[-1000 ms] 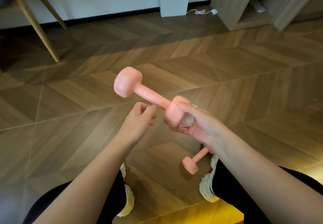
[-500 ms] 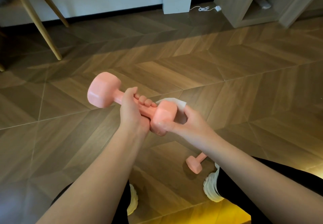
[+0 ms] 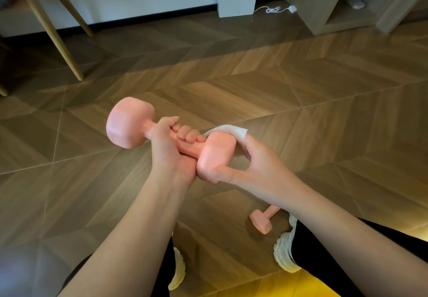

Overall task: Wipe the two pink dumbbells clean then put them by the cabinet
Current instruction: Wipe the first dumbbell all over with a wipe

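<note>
Left hand (image 3: 170,155) now grips smooth, hex-ended pink dumbbell (image 3: 129,122).

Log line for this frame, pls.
stage: wiping | left hand: grips held dumbbell by handle | right hand: holds white wipe against its head | second dumbbell: on floor

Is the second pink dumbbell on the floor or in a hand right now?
On the floor. The second dumbbell lies on the wood floor beside a white shoe; left hand and right hand hold the other dumbbell.
</note>
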`<move>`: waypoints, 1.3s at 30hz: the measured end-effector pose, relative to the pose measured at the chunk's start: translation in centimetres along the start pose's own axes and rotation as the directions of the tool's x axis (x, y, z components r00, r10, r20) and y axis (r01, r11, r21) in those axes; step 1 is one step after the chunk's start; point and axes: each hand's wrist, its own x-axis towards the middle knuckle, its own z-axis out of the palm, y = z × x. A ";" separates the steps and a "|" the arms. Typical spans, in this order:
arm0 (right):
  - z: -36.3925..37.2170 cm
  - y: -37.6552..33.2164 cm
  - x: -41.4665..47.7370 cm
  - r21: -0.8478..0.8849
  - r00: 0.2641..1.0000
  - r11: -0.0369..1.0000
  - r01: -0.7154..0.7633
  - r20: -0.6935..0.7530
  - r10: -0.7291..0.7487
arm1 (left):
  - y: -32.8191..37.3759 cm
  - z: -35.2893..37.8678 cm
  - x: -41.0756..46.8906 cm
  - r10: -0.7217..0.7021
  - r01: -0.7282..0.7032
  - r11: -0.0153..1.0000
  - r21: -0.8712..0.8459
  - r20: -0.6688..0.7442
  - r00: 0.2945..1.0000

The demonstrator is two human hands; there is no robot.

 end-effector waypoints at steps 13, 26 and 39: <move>0.1 0.2 -0.7 -0.060 0.965 0.982 0.181 -0.184 -0.189 | 0.1 0.1 0.1 -0.032 0.032 0.999 0.001 0.024 0.999; 0.6 0.4 -0.8 -0.231 0.883 0.919 0.319 -0.280 -0.376 | 0.5 -0.2 -0.2 -0.022 0.020 0.999 0.027 0.060 0.998; 0.5 1.4 -0.6 -0.158 0.950 0.948 0.275 -0.109 -0.294 | 0.5 -0.2 -0.3 0.007 -0.007 1.000 0.015 0.026 1.000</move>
